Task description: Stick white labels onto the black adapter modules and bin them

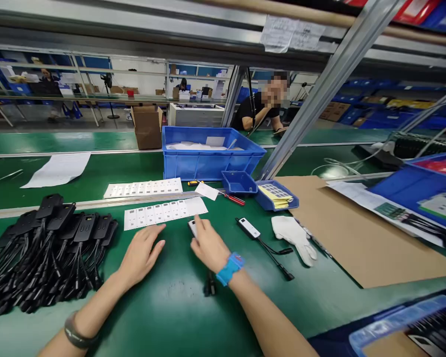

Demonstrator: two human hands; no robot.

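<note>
My left hand (143,250) hovers over or rests on the green bench, fingers apart and nothing in them. It is just below a sheet of white labels (165,212). My right hand (211,248), with a blue wristband, is closed over a small black cable box with a white label (193,227). The hand covers most of that box; its black plugs (209,285) stick out below. To the right lies another labelled cable box (249,228) with its cables spread. A big pile of black cable boxes (59,243) is at the left.
Behind are a second label sheet (143,188), a red screwdriver (234,199), a large blue bin (211,163) and small blue trays (240,182). A white glove (293,238) and cardboard sheet (357,233) lie right. A metal post (319,94) slants overhead. A person (262,106) sits opposite.
</note>
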